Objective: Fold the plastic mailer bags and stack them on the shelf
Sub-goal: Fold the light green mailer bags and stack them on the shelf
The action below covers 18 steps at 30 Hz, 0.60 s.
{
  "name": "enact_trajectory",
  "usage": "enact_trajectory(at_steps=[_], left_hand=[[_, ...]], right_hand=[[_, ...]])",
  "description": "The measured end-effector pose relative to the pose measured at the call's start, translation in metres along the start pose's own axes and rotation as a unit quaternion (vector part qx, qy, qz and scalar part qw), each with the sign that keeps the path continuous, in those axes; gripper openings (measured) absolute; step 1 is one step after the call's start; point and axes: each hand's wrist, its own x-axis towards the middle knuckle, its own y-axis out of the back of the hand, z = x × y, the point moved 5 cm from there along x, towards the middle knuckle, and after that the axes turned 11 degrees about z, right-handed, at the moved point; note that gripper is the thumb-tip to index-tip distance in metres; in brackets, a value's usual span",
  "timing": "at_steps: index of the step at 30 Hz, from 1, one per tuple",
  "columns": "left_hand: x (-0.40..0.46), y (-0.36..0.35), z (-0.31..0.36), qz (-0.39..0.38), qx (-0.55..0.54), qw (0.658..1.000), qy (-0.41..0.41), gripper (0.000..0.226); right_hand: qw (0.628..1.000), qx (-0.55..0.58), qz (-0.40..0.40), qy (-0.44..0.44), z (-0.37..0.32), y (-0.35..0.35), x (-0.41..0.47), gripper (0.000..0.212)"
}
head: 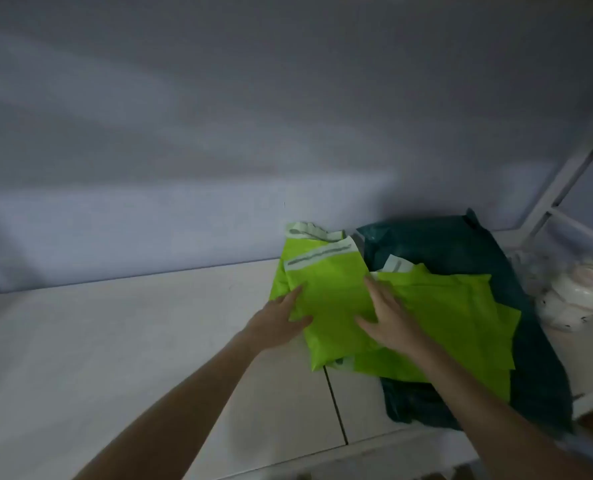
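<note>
A lime-green mailer bag (pixel 326 299) with a pale adhesive strip at its far end lies on the white shelf (pixel 149 341). My left hand (pixel 281 323) holds its left edge, thumb over the plastic. Flat on the bag's right side presses my right hand (pixel 388 320), fingers spread. More lime-green mailer bags (pixel 461 317) lie in a loose stack to the right, on top of dark teal mailer bags (pixel 461 247). Another green bag peeks out behind the top one.
A grey-white wall (pixel 219 133) rises right behind the shelf. A white metal shelf frame (pixel 558 192) slants up at the right. Clear plastic packets with white contents (pixel 579 292) sit at the far right. A dark seam (pixel 335 403) splits the shelf boards.
</note>
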Motion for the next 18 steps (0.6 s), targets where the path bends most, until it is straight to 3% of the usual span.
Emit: enact_trajectory(at_steps=[6, 11, 18], left_hand=[[0.002, -0.008, 0.007, 0.006, -0.043, 0.999, 0.015, 0.071], [0.003, 0.009, 0.012, 0.084, -0.108, 0.991, 0.001, 0.054], [-0.009, 0.047, 0.005, 0.171, -0.207, 0.963, 0.012, 0.036]], right_hand=[[1.0, -0.017, 0.0, -0.013, -0.005, -0.006, -0.001, 0.088], [0.999, 0.016, 0.033, 0.0, -0.016, 0.001, -0.001, 0.087], [0.991, 0.108, 0.076, 0.021, -0.035, 0.013, 0.001, 0.067]])
